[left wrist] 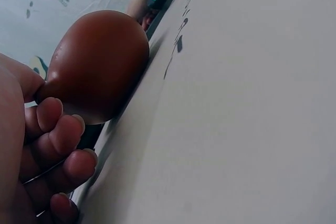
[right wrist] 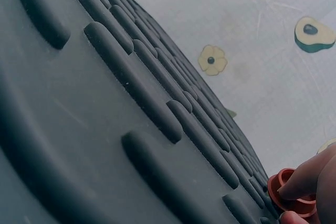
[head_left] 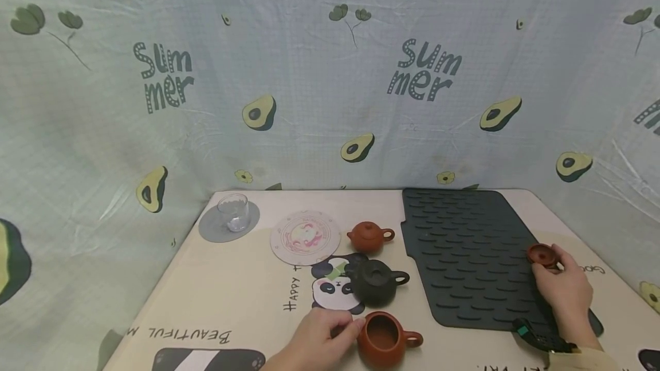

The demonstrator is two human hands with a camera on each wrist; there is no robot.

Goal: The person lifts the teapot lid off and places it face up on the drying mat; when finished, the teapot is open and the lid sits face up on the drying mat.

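An open reddish-brown clay teapot (head_left: 382, 341) stands on the table near the front, its handle to the right. My left hand (head_left: 327, 338) pinches it at the spout side, and the left wrist view shows the thumb and fingertips against the teapot's spout end (left wrist: 100, 66). Over the right edge of the dark ribbed drying mat (head_left: 464, 262), my right hand (head_left: 569, 285) holds a small reddish-brown teapot lid (head_left: 542, 255), its hollow underside facing up. In the right wrist view the lid (right wrist: 286, 182) is pinched between fingers, partly covered by them.
A black teapot (head_left: 375, 284) stands just behind the open one, and a smaller lidded brown teapot (head_left: 368, 237) farther back. A round pink-white coaster (head_left: 305, 238) lies left of them. At the far left, a clear glass (head_left: 234, 210) stands on a grey round coaster (head_left: 216, 232).
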